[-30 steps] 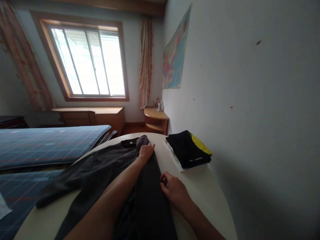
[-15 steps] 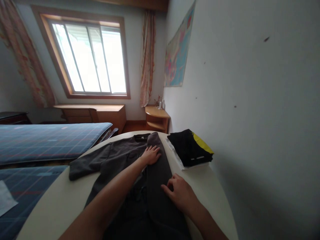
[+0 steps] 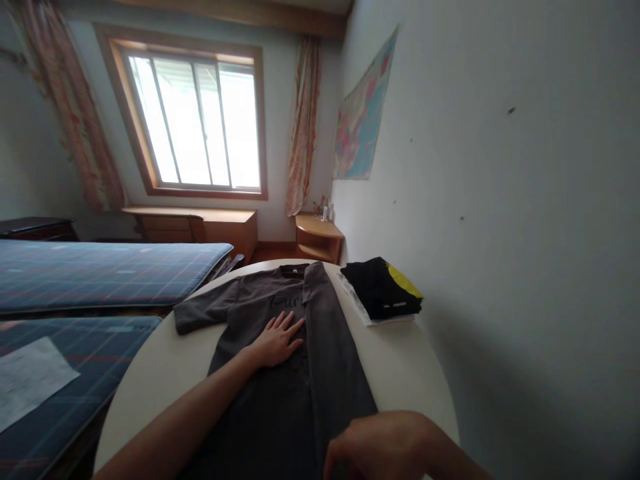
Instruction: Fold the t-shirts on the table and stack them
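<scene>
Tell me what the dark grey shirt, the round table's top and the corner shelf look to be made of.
Dark grey shirt: matte fabric, perhaps cotton; it lies limp and folds softly.
Round table's top: smooth, off-white, possibly laminate or painted board; no grain shows.
Corner shelf: probably wood or veneer with a slight sheen, going by its warm orange-brown tone.

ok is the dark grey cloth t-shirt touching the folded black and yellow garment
Apart: the head view shows pale tabletop between the t-shirt and folded garment.

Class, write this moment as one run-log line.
left hand: flat on shirt; right hand: curled at shirt's right edge, grip unclear; shirt: on table, right side folded in; folded clothes: beside shirt
</scene>
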`<state>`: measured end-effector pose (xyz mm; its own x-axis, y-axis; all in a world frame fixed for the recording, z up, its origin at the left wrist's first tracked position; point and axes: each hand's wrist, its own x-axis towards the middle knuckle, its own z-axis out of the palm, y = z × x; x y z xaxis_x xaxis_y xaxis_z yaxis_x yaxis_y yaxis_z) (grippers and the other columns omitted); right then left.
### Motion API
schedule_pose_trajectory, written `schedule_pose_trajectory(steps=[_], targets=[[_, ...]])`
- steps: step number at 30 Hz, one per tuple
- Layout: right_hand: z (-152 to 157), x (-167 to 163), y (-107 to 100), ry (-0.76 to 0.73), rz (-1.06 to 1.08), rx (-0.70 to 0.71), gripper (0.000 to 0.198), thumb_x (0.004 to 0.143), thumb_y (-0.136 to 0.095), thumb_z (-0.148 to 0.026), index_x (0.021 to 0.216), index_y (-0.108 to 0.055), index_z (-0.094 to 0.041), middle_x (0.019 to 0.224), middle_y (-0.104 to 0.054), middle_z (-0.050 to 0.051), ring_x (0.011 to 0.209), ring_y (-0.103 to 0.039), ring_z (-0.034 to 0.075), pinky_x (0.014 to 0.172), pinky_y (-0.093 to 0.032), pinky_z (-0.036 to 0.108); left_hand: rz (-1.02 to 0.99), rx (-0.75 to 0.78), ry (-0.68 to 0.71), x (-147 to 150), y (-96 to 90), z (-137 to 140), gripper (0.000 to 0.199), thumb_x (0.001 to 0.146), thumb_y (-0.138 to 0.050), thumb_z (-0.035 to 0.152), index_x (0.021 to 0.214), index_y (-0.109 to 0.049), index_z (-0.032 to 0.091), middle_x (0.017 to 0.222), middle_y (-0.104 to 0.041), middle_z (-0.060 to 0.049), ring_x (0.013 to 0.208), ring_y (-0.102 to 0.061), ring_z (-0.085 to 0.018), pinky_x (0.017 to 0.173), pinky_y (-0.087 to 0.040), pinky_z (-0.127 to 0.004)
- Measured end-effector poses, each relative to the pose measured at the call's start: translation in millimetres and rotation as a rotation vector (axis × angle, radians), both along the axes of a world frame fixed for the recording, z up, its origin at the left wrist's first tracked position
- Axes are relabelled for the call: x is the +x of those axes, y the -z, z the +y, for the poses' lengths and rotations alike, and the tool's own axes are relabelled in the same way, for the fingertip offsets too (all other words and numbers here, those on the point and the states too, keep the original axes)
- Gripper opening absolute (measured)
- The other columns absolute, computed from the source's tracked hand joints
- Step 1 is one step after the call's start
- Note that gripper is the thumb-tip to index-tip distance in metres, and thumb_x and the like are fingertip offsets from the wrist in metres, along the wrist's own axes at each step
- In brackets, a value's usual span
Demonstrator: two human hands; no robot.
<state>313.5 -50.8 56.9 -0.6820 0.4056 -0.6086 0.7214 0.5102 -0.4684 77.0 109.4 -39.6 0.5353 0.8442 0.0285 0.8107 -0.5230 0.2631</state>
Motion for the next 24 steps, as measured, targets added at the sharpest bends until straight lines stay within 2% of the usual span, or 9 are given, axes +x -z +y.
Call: schedule_pose_trajectory(steps=[2, 4, 6, 8, 9, 11, 14, 18, 24], targets=[[1, -7, 3, -0.039, 0.019, -0.113, 0.046, 0.070, -0.070, -0.017, 0.116, -0.071, -0.022, 0.078, -0.071, -0.003, 0.070, -0.066, 0.016, 0.055, -0.041, 0.018, -0.012, 0.038, -0.003, -5, 2.8, -8, 0.061, 0.098, -0.030, 0.060, 0.152, -0.032, 0.033, 0.163, -0.018, -0.006, 0.149, -0.010, -0.032, 0.119, -0.015, -0.052], [4, -13, 5, 0.019, 0.080, -0.119, 0.036, 0.075, -0.070, -0.024, 0.110, -0.072, -0.020, 0.077, -0.070, -0.003, 0.068, -0.065, 0.015, 0.057, -0.044, 0.018, -0.030, 0.070, -0.021, -7, 3.8, -15, 0.058, 0.098, -0.031, 0.058, 0.150, -0.036, 0.033, 0.162, -0.023, -0.005, 0.149, -0.014, -0.030, 0.119, -0.016, -0.050], [10, -18, 7, 0.144, 0.189, 0.075, 0.033, 0.081, -0.066, -0.036, 0.109, -0.072, -0.020, 0.082, -0.072, 0.000, 0.073, -0.067, 0.017, 0.065, -0.049, 0.022, -0.040, 0.091, -0.034, -7, 3.2, -19, 0.057, 0.098, -0.032, 0.057, 0.149, -0.038, 0.032, 0.161, -0.027, -0.004, 0.149, -0.017, -0.030, 0.119, -0.017, -0.049], [18, -23, 13, 0.255, 0.314, 0.413, 0.036, 0.084, -0.063, -0.041, 0.114, -0.069, -0.021, 0.101, -0.073, 0.005, 0.093, -0.067, 0.022, 0.085, -0.050, 0.031, -0.041, 0.106, -0.052, -5, 2.2, -21, 0.057, 0.097, -0.035, 0.057, 0.149, -0.039, 0.033, 0.160, -0.028, -0.004, 0.148, -0.017, -0.032, 0.119, -0.016, -0.051], [22, -25, 18, 0.278, 0.361, 0.552, 0.040, 0.084, -0.063, -0.041, 0.119, -0.066, -0.022, 0.115, -0.070, 0.007, 0.108, -0.063, 0.025, 0.098, -0.045, 0.036, -0.037, 0.110, -0.062, -4, 1.9, -22, 0.058, 0.096, -0.037, 0.057, 0.148, -0.039, 0.034, 0.160, -0.028, -0.004, 0.148, -0.017, -0.034, 0.119, -0.015, -0.053], [28, -26, 30, 0.268, 0.396, 0.680, 0.056, 0.084, -0.063, -0.044, 0.135, -0.056, -0.024, 0.143, -0.052, 0.010, 0.136, -0.041, 0.030, 0.115, -0.026, 0.045, -0.026, 0.112, -0.081, -3, 1.9, -23, 0.060, 0.094, -0.041, 0.059, 0.149, -0.038, 0.035, 0.160, -0.027, -0.004, 0.148, -0.015, -0.037, 0.118, -0.013, -0.056], [31, -23, 46, 0.224, 0.336, 0.624, 0.072, 0.087, -0.056, -0.057, 0.150, -0.037, -0.027, 0.160, -0.027, 0.008, 0.148, -0.018, 0.030, 0.120, -0.011, 0.052, -0.016, 0.101, -0.084, -1, 2.7, -24, 0.063, 0.092, -0.042, 0.060, 0.150, -0.035, 0.036, 0.161, -0.024, -0.004, 0.148, -0.013, -0.039, 0.117, -0.012, -0.058], [24, -14, 50, 0.192, 0.301, 0.558, 0.074, 0.089, -0.050, -0.062, 0.153, -0.030, -0.031, 0.162, -0.018, 0.007, 0.150, -0.011, 0.031, 0.120, -0.005, 0.055, -0.002, 0.093, -0.094, 3, 1.2, -28, 0.067, 0.092, -0.042, 0.060, 0.152, -0.032, 0.033, 0.162, -0.021, -0.006, 0.148, -0.009, -0.039, 0.117, -0.010, -0.060], [7, -3, 46, 0.191, 0.296, 0.512, 0.074, 0.088, -0.052, -0.060, 0.153, -0.026, -0.036, 0.163, -0.014, 0.004, 0.150, -0.008, 0.031, 0.119, -0.004, 0.057, 0.008, 0.018, -0.052, 7, -3.6, -48, 0.072, 0.092, -0.038, 0.063, 0.154, -0.029, 0.027, 0.163, -0.015, -0.010, 0.148, -0.003, -0.041, 0.116, -0.009, -0.063]])
